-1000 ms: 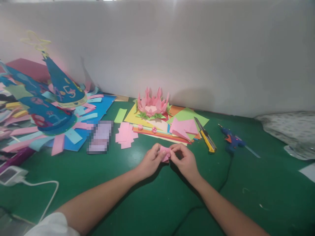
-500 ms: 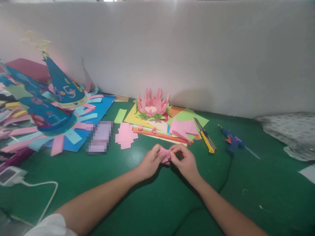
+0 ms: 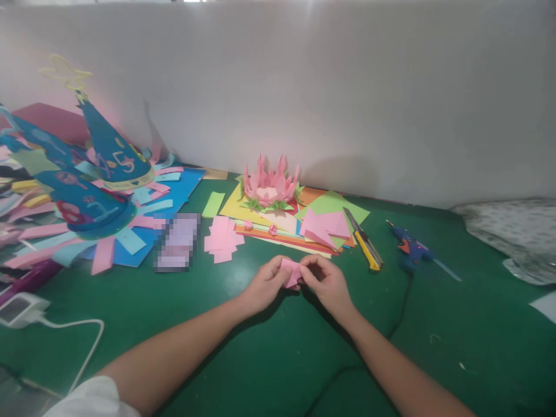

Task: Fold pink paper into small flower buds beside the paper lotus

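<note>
Coloured paper (image 3: 336,204), a utility knife (image 3: 367,246) and glue gun (image 3: 410,245) mark a craft workspace.

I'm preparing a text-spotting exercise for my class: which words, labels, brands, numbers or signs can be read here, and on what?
"5": on the rear blue cone hat; the purple mark beside it is unclear.
Front blue cone hat: marks too blurred to read.
Phone: pixelated, unreadable.
Pink paper being held: no writing visible.
No word or brand is legible.
</note>
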A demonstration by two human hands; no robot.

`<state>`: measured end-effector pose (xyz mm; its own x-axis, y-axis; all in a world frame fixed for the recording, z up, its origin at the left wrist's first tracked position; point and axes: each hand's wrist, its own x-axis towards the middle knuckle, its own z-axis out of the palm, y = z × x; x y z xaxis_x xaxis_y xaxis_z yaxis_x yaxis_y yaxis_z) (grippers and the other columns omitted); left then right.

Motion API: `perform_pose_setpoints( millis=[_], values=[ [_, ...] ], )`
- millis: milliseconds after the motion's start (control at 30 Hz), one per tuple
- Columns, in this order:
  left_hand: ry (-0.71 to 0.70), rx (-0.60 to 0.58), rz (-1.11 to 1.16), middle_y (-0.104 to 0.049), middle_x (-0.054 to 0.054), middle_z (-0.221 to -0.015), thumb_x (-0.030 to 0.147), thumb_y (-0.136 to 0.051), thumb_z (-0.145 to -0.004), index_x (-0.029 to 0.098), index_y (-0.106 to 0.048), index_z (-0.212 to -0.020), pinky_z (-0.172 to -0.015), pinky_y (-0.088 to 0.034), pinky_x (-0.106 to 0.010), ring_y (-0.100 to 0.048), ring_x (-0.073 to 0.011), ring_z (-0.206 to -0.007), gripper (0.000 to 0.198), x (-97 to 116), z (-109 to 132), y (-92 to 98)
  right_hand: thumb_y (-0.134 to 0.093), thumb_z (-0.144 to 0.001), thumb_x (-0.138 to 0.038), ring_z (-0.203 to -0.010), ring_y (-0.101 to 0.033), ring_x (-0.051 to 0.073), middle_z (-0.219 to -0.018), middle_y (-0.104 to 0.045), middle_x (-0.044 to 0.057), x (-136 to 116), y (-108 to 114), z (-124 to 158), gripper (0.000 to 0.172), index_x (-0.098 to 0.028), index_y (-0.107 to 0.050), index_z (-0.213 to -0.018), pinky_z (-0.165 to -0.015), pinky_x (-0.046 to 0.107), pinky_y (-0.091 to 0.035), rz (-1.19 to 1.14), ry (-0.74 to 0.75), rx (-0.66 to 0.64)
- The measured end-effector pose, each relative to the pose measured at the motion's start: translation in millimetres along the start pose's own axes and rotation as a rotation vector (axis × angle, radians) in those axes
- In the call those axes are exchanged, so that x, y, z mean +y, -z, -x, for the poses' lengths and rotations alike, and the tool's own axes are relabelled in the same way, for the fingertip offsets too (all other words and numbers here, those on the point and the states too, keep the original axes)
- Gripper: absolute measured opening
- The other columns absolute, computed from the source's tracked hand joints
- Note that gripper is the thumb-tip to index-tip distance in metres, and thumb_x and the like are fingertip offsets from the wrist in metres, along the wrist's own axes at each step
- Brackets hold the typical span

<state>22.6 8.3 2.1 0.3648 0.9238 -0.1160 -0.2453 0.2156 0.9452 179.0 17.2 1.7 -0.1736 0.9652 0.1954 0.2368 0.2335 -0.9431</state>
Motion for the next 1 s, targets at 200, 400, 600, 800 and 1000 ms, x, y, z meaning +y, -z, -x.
perform_pose_setpoints(
  millis=[200,400,600,800,1000],
  values=[
    [0.038,0.080,-0.051,-0.059,-0.001,-0.076,0.045,-0.059,-0.074,0.014,-0.051,-0.087,-0.067,-0.052,-0.029,-0.060,-0.0108,-0.064,0.035,-4.3,-2.1,0.6,-0.055,-0.081,-0.025,-0.068,-0.054,0.015,-0.071,-0.057,0.001,-7.1,0.0,-1.6,0.014,-0.020,-0.055,-0.068,-0.064,0.027,-0.043,0.155,0.136,-0.003],
    [0.030,0.103,-0.086,-0.059,-0.001,-0.072,0.046,-0.057,-0.076,0.013,-0.049,-0.081,-0.066,-0.053,-0.031,-0.061,-0.0112,-0.062,0.034,-6.3,-3.1,2.7,-0.053,-0.084,-0.030,-0.068,-0.054,0.016,-0.071,-0.058,0.002,-6.7,-0.2,-1.1,0.018,-0.020,-0.055,-0.069,-0.064,0.027,-0.043,0.214,0.152,-0.010],
    [0.063,0.100,0.063,-0.058,-0.001,-0.072,0.048,-0.062,-0.071,0.012,-0.048,-0.079,-0.070,-0.053,-0.033,-0.060,-0.0120,-0.067,0.039,-1.8,-3.3,-0.4,-0.052,-0.085,-0.029,-0.070,-0.054,0.016,-0.072,-0.057,0.001,-7.5,-1.0,-0.8,0.018,-0.020,-0.054,-0.069,-0.065,0.027,-0.042,0.247,0.158,-0.012],
    [0.057,0.141,0.091,-0.056,0.002,-0.068,0.046,-0.065,-0.068,0.012,-0.052,-0.080,-0.068,-0.052,-0.029,-0.057,-0.0089,-0.062,0.039,-0.3,-4.1,0.0,-0.054,-0.083,-0.027,-0.069,-0.053,0.016,-0.072,-0.056,0.001,-8.9,-1.6,-0.2,0.014,-0.021,-0.054,-0.070,-0.065,0.028,-0.042,0.247,0.213,-0.006],
    [0.073,0.119,0.098,-0.059,0.001,-0.066,0.047,-0.066,-0.067,0.012,-0.052,-0.079,-0.068,-0.049,-0.029,-0.058,-0.0104,-0.061,0.040,3.8,-3.7,-0.9,-0.051,-0.084,-0.024,-0.071,-0.054,0.017,-0.072,-0.057,0.002,-9.8,-1.7,-0.7,0.016,-0.021,-0.056,-0.069,-0.068,0.030,-0.043,0.232,0.204,-0.002]
  ],
)
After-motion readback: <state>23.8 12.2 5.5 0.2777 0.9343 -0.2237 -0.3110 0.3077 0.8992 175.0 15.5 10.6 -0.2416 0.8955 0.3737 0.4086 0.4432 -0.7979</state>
